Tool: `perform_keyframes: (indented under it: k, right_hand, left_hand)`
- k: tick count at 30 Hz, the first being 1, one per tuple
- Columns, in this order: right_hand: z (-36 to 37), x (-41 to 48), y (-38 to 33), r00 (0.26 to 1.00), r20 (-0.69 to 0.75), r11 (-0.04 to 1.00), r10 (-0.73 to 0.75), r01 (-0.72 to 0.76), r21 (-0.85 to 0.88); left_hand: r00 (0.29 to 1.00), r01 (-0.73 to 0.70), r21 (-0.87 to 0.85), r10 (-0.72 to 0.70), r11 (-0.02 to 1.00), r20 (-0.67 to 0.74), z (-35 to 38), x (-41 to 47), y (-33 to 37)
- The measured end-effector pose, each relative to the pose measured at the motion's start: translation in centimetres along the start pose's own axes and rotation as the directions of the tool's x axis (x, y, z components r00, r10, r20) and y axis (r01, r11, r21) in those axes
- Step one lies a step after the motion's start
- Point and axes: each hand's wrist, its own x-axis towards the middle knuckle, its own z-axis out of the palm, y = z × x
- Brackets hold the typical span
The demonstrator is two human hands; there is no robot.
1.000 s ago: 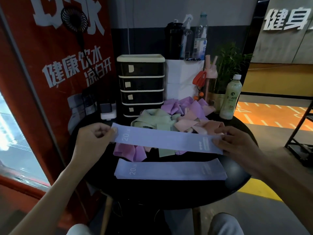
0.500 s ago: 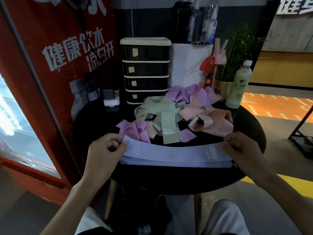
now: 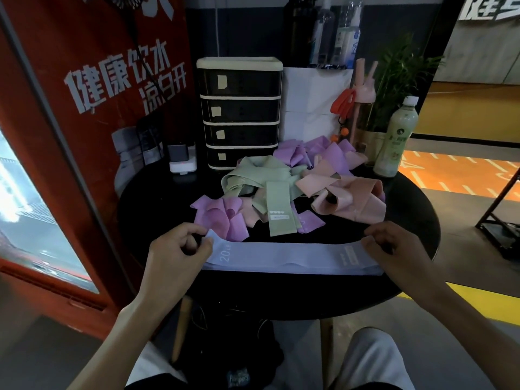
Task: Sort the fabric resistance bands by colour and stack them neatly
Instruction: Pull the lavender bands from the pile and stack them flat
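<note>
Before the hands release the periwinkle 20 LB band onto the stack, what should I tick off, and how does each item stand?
1. Left hand pinches the periwinkle 20 LB band at its printed end: ok.
2. Right hand pinches the tagged end: ok.
3. Band flat, no twist: ok.
4. Edges flush with the same-colour band beneath: not ok, its near edge shows.
5. Stack fully on the round black table: ok.
6. Tangled pile of green, purple and pink bands clear of the stack: cannot tell.
</note>
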Motion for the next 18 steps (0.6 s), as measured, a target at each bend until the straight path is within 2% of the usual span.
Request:
perform_keyframes:
  k: [5, 8, 11, 18]
  right_hand:
    - [0.0, 0.0, 0.8, 0.997, -0.031, 0.996, -0.072, 0.071, -0.05]
    - [-0.5, -0.6, 1.3, 0.988, 0.045, 0.989, -0.146, 0.144, 0.04]
    - [-1.3, -1.2, 2.0, 0.969, 0.15, 0.98, -0.199, 0.192, 0.061]
    - [-1.4, -1.2, 2.9, 0.952, 0.165, 0.966, -0.256, 0.259, 0.007]
  left_hand:
    - [1.0, -0.014, 0.041, 0.014, 0.999, 0.013, 0.0, -0.3, -0.6]
    - [0.983, -0.076, 0.013, 0.073, 0.997, 0.169, -0.5, -0.3, -1.2]
    - [0.944, -0.142, -0.035, 0.146, 0.989, 0.296, -1.2, -0.1, -1.8]
    - [0.923, -0.109, -0.054, 0.121, 0.993, 0.364, -1.7, 0.5, -2.5]
